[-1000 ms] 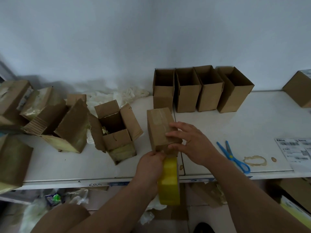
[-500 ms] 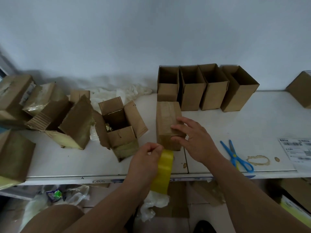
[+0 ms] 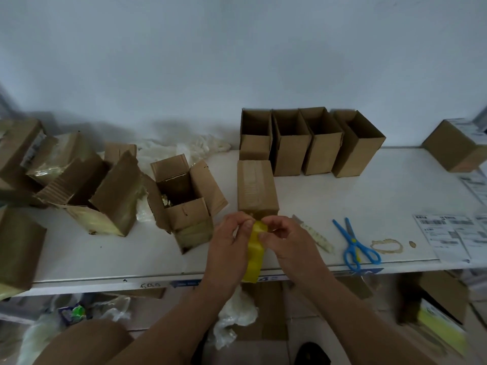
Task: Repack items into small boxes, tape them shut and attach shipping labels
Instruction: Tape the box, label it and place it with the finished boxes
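A small closed cardboard box (image 3: 256, 188) with tape along its top lies on the white table (image 3: 369, 196), just beyond my hands. Both hands grip a yellow tape roll (image 3: 255, 255) at the table's front edge. My left hand (image 3: 230, 245) holds its left side, and my right hand (image 3: 283, 237) pinches its top end with thumb and fingers. Shipping labels (image 3: 448, 234) lie on the table at the right.
Several open empty boxes (image 3: 308, 143) stand in a row at the back. An open box (image 3: 184, 198) with torn flaps and torn larger cartons (image 3: 89, 191) sit left. Blue scissors (image 3: 353, 243) and a cutter strip (image 3: 316, 234) lie to the right. Another box (image 3: 456, 148) sits far right.
My right hand has left the closed box and come down onto the top of the tape roll, beside my left hand. The closed box now lies free on the table.
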Action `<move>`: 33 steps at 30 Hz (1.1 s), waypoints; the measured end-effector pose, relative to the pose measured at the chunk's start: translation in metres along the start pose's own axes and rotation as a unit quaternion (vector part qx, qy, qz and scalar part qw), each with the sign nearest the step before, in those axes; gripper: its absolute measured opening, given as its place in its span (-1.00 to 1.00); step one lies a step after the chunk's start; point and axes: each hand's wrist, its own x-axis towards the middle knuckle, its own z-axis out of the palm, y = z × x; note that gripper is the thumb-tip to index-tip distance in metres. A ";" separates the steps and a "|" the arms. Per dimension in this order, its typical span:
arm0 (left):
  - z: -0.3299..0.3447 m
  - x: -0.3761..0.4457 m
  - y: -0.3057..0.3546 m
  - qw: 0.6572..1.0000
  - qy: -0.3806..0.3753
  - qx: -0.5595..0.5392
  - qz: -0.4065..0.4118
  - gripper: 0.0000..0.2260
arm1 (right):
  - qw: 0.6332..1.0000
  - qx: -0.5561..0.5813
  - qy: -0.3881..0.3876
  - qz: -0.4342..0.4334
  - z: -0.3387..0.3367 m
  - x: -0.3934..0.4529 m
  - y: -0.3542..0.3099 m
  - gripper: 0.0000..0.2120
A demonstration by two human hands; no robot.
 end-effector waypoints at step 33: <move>0.012 0.001 -0.013 0.980 0.008 0.119 0.156 -0.90 | 0.994 0.086 -0.061 0.033 -0.010 0.004 0.002 -0.88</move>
